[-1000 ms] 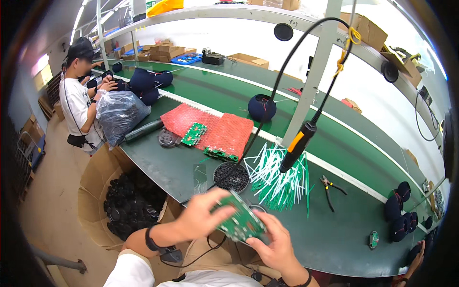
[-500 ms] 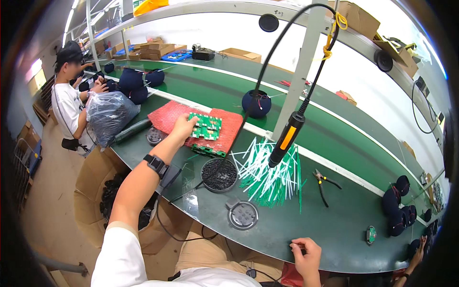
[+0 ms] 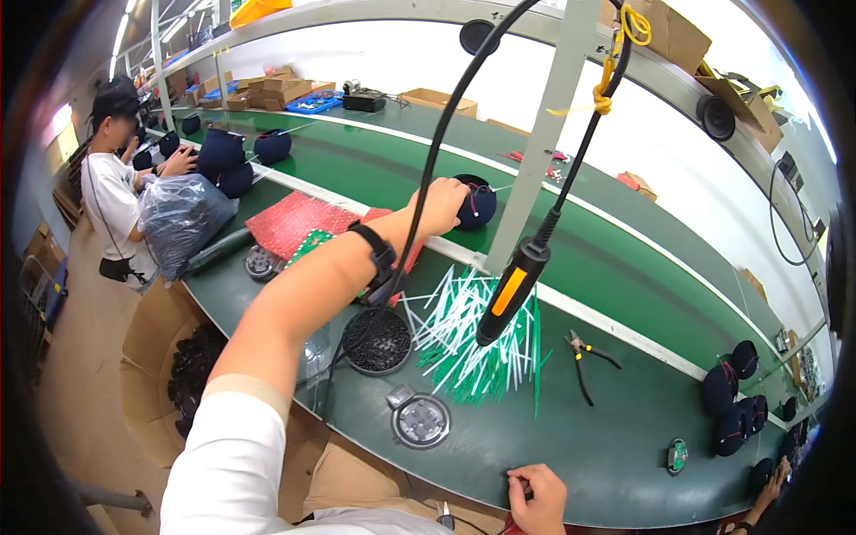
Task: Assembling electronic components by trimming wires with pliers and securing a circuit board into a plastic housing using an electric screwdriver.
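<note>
My left hand (image 3: 439,207) reaches across the bench, its fingers closed on the left rim of a navy-blue rounded shell (image 3: 479,207) with thin wires on it. Under my left forearm, partly hidden, green circuit boards (image 3: 310,242) lie by red bubble wrap (image 3: 294,221). My right hand (image 3: 538,501) rests at the near edge of the bench with its fingers curled; whatever they hold cannot be made out. Nearest to it on the left is a grey round plastic part (image 3: 420,422).
An electric screwdriver (image 3: 510,294) hangs over white and green strips (image 3: 473,339). Near them are a dish of small black pieces (image 3: 379,343), pliers (image 3: 581,361) and a small round part with a green board (image 3: 678,456). A co-worker (image 3: 111,192) stands at far left; more navy shells (image 3: 731,419) sit right.
My left hand has left the circuit board and moved right and away from me to the navy shell. The view has shifted slightly; my right hand stays curled at the bench edge.
</note>
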{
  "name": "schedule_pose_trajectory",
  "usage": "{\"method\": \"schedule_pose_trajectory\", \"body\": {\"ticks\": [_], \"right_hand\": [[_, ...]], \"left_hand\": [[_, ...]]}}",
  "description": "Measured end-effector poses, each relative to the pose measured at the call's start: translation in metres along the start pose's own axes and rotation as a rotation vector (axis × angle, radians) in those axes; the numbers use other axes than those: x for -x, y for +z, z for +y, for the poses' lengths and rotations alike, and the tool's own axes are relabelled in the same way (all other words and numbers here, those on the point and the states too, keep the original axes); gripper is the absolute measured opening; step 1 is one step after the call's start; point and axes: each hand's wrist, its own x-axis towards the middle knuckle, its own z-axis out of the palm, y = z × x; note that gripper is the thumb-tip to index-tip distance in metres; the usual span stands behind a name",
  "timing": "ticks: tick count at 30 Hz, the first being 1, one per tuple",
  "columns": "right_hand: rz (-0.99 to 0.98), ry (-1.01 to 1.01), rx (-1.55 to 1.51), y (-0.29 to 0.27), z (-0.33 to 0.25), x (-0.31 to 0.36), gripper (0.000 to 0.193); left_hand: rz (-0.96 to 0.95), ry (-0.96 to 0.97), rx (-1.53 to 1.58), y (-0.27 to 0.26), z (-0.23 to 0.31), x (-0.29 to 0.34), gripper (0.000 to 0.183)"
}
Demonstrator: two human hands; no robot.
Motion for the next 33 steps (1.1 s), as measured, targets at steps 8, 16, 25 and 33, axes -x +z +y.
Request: {"method": "schedule_pose_trajectory", "body": {"ticks": [8,16,25,33], "right_hand": [[0.031,-0.013,0.004,-0.003,0.001,0.000,0.008],[-0.026,0.111,-0.077,0.002,0.012,0.004,0.011],[-0.183,0.207,-0.067,-0.027,0.021,-0.028,0.009],[0.101,0.051,0.864,-0.034,0.131,-0.125,0.041]], "left_hand": [[0.065,0.096,-0.160,0.047,0.000,-0.032,0.047],[0.379,-0.017,0.087,-0.042,-0.024,0.044,0.051],[0.442,-0.147,0.163,-0.201,-0.008,0.291,0.045],[0.236,0.224,0.291,-0.208,0.103,0.382,0.042]]}}
